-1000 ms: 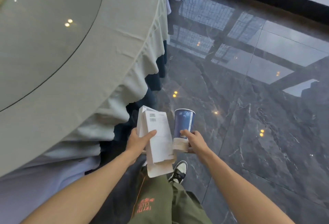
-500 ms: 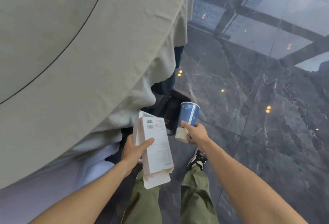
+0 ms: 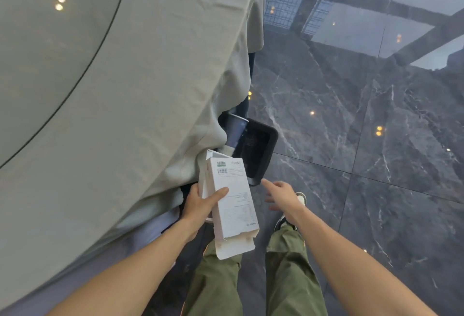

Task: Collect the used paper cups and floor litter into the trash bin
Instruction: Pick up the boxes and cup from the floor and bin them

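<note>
Tablecloth [image 3: 150, 89] hides the bin [image 3: 272, 140] partly

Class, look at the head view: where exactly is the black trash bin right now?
The black trash bin stands on the dark marble floor at the tablecloth's edge, just beyond the white carton and the empty right hand.

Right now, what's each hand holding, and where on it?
Left hand holds the white carton around its middle, thumb across the printed face, fingers behind it. Right hand holds nothing; it is open, fingers spread, near the black trash bin.
</note>
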`<state>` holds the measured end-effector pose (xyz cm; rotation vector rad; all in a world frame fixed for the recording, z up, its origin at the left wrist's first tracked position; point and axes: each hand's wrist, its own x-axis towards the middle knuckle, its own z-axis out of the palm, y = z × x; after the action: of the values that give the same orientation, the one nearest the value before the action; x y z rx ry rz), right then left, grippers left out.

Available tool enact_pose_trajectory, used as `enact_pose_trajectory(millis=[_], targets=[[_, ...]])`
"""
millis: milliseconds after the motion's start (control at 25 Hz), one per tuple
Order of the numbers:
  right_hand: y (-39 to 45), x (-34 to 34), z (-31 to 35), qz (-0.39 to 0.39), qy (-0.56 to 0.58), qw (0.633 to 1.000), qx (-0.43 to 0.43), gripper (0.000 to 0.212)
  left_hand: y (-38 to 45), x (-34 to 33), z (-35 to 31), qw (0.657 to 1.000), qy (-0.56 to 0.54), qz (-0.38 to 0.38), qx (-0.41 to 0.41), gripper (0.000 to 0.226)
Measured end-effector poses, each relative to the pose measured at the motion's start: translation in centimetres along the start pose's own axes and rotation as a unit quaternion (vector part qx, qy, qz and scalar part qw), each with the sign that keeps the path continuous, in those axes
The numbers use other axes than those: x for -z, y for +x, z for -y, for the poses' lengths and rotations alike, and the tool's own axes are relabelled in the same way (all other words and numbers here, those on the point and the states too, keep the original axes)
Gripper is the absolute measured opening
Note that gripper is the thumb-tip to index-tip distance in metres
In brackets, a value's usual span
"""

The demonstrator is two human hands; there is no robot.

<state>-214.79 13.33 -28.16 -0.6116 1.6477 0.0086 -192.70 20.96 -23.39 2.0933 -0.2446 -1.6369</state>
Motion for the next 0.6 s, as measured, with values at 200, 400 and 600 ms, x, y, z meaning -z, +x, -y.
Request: enact_pose_trajectory(millis=[200, 400, 600], targets=[[-1.7, -0.8, -3.4, 0.212, 0.03, 0.973, -0.08, 0.048, 1.6, -1.6, 0.8, 0.999, -0.021, -0.01, 0.028, 0.069], [-2.5, -1.0, -3.0, 0.243, 0.078, 0.962, -0.101, 0.032, 1.8, -2.0, 2.1, 0.999, 0.0, -0.012, 0.048, 0.073], [-1.2, -0.3, -2.0, 0.124, 0.148, 0.978, -0.073, 0.034, 2.2, -2.3, 2.2, 0.995, 0.02, -0.071, 0.066, 0.054]])
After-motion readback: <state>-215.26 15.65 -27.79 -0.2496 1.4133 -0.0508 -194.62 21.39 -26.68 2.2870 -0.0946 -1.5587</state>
